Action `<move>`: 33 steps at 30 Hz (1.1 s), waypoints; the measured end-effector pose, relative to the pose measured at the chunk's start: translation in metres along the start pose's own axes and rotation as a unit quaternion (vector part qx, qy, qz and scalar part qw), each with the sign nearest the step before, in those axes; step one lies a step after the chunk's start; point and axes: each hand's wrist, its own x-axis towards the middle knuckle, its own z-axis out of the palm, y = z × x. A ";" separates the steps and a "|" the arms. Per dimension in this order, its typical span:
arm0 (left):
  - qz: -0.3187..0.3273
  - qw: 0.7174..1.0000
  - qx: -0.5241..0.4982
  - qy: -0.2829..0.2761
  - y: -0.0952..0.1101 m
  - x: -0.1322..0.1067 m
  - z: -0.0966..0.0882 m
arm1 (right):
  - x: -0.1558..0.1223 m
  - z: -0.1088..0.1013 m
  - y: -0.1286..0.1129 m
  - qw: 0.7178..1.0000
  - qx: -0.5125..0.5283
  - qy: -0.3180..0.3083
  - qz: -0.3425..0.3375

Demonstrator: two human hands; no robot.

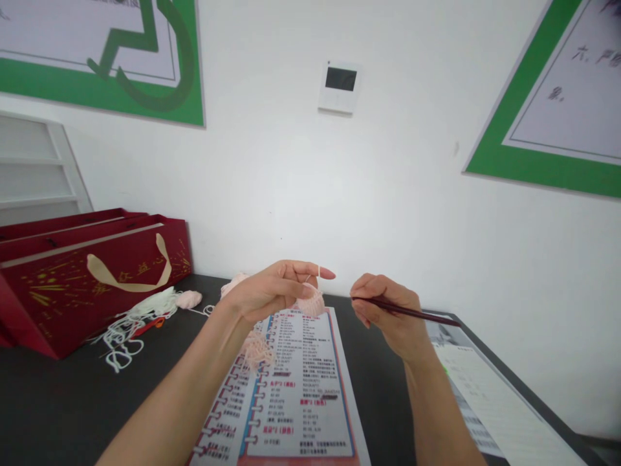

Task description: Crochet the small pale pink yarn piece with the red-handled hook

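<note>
My left hand pinches a small pale pink crochet piece between thumb and fingers. A strand of yarn loops over its outstretched index finger. To the right, apart from the piece, my right hand is closed around a dark red crochet hook, whose handle points right; its tip is hidden by the fingers. Below the hands lies a printed pattern sheet with rows of text. A tangle of pink yarn rests on that sheet, and a pink yarn ball sits partly behind my left wrist.
Red gift bags stand at the left on the black table. In front of them lie white yarn, a small pink ball and an orange-red tool. Papers lie at the right, against the white wall.
</note>
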 end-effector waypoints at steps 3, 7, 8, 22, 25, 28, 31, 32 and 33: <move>-0.013 1.000 0.000 -0.011 0.000 0.001 -0.001 | -0.001 0.001 -0.003 1.000 -0.013 -0.004 -0.004; -0.014 1.000 0.004 -0.012 0.000 0.001 -0.001 | -0.001 0.004 -0.006 0.999 -0.035 0.007 -0.036; -0.013 1.000 0.007 -0.011 0.000 0.001 -0.002 | -0.001 0.005 -0.007 0.999 -0.036 0.006 -0.040; -0.019 0.999 0.041 -0.011 0.001 0.001 -0.003 | 0.000 -0.003 0.001 0.998 0.061 -0.008 0.026; -0.017 0.999 0.045 -0.003 0.000 0.001 -0.003 | -0.001 -0.003 -0.001 0.998 0.045 -0.003 0.032; -0.009 0.998 0.059 0.001 0.000 0.001 -0.001 | 0.001 -0.001 0.000 0.994 0.094 -0.004 0.061; 0.034 0.995 0.092 0.030 -0.001 -0.001 0.005 | 0.006 0.007 0.003 0.976 0.188 0.001 0.105; 0.054 0.991 0.109 0.047 -0.001 -0.002 0.008 | 0.007 0.010 0.003 0.970 0.211 0.007 0.119; 0.082 0.986 0.129 0.067 -0.002 -0.002 0.011 | 0.008 0.012 0.003 0.966 0.223 0.017 0.129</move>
